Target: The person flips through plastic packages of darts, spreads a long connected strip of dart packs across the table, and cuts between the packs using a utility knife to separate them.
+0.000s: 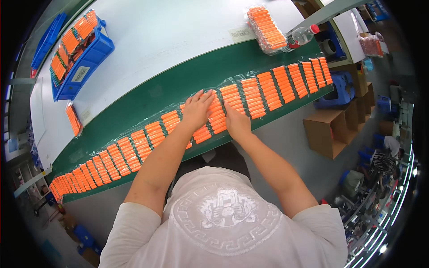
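A long strip of orange stick packs (254, 99) in clear plastic film runs across the green mat (154, 96) in front of me. Each pack is a column of short orange rods, with clear film between the columns. My left hand (197, 110) lies on the strip near its middle, fingers stretched out and flat over the packs. Beside it, my right hand (237, 123) is closed at the strip's near side, its thumb end at the gap between two packs. Its other fingers are turned under, and what they hold is hidden.
A blue bin (91, 67) of orange packs stands at the far left, with a single pack (73, 119) near it. At the far right, a stack of wrapped packs (267, 29) lies beside a plastic bottle (302, 36). Cardboard boxes (328, 134) stand right of the table.
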Demonstrator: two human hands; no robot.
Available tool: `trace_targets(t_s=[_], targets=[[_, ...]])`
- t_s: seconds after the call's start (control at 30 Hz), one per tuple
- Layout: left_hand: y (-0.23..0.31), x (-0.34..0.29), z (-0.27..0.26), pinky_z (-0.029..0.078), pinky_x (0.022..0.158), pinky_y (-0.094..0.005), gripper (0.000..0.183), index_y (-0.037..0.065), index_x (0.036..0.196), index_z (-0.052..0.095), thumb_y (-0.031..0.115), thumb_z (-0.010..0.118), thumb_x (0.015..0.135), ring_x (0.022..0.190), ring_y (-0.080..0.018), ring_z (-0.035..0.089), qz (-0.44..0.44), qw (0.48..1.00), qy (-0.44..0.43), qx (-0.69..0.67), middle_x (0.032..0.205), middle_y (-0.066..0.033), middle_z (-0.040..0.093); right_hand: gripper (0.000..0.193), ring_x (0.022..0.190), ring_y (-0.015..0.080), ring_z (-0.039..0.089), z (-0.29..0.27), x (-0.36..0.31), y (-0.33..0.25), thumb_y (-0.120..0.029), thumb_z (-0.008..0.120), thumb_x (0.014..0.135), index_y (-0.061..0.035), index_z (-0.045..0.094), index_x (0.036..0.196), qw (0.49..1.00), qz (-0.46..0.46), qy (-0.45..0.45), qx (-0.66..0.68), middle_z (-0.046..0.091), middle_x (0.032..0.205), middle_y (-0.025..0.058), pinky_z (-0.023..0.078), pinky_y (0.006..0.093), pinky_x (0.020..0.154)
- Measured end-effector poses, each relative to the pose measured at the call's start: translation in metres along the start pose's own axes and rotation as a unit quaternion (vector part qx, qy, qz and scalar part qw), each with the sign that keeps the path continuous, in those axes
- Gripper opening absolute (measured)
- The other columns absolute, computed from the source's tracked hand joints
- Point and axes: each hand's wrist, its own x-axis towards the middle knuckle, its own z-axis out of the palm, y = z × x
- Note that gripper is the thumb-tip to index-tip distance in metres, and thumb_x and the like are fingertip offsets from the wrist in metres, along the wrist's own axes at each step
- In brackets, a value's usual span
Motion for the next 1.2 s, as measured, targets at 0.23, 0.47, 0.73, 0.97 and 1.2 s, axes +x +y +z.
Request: trace_targets(t_s=[0.23, 0.47, 0.73, 0.97, 1.2], targets=[[0.017, 0.018, -0.005, 0.030, 0.111, -0.0495, 0.079, 0.022, 0.145, 0.039, 0.026, 0.076, 0.076, 0.140, -0.0330, 0.030, 0.072, 0.997, 0.002, 0.008, 0.154, -0.0055, 0.032, 0.046, 0.072, 0.0314, 0.066, -0.009, -0.052, 0.001, -0.011, 0.056, 0.086, -0.0091, 0.053, 0.131, 0.999, 0.008, 0.039, 0.006, 0.066, 0.085, 0.0129, 0.052, 0.0432, 0.060], [0.024, 0.024, -0.012, 0.013, 0.118, -0.0543, 0.091, 0.034, 0.148, 0.033, 0.043, 0.080, 0.071, 0.148, -0.0296, 0.010, 0.067, 0.979, -0.186, 0.058, 0.161, 0.0003, 0.015, 0.047, 0.066, 0.0304, 0.064, -0.010, -0.073, 0.006, -0.011, 0.059, 0.084, -0.0108, 0.055, 0.130, 0.999, -0.003, 0.027, -0.021, 0.064, 0.079, 0.0105, 0.051, 0.0430, 0.059], [0.021, 0.022, -0.014, 0.017, 0.116, -0.0558, 0.083, 0.028, 0.146, 0.037, 0.038, 0.078, 0.075, 0.146, -0.0325, 0.015, 0.081, 0.984, -0.157, 0.033, 0.158, -0.0043, 0.023, 0.045, 0.065, 0.0320, 0.063, -0.030, -0.131, 0.013, -0.010, 0.060, 0.082, -0.0114, 0.058, 0.127, 0.999, 0.012, -0.025, -0.031, 0.063, 0.076, 0.0105, 0.051, 0.0439, 0.058], [-0.032, -0.040, -0.020, 0.024, 0.113, -0.0540, 0.060, 0.016, 0.135, 0.049, 0.026, 0.071, 0.081, 0.139, -0.0347, 0.030, 0.053, 0.995, 0.075, -0.048, 0.149, -0.0069, 0.037, 0.039, 0.081, 0.0350, 0.066, -0.056, -0.144, 0.003, -0.009, 0.056, 0.090, -0.0098, 0.057, 0.129, 0.991, 0.100, 0.035, 0.080, 0.067, 0.096, 0.0166, 0.053, 0.0439, 0.070], [-0.056, -0.061, -0.013, 0.026, 0.114, -0.0491, 0.068, 0.011, 0.144, 0.040, 0.029, 0.065, 0.084, 0.140, -0.0307, 0.031, 0.042, 0.999, 0.002, 0.012, 0.152, -0.0068, 0.034, 0.042, 0.077, 0.0330, 0.065, 0.001, -0.027, -0.043, -0.012, 0.056, 0.090, -0.0084, 0.052, 0.132, 0.996, -0.054, 0.029, 0.064, 0.066, 0.090, 0.0137, 0.052, 0.0429, 0.064]])
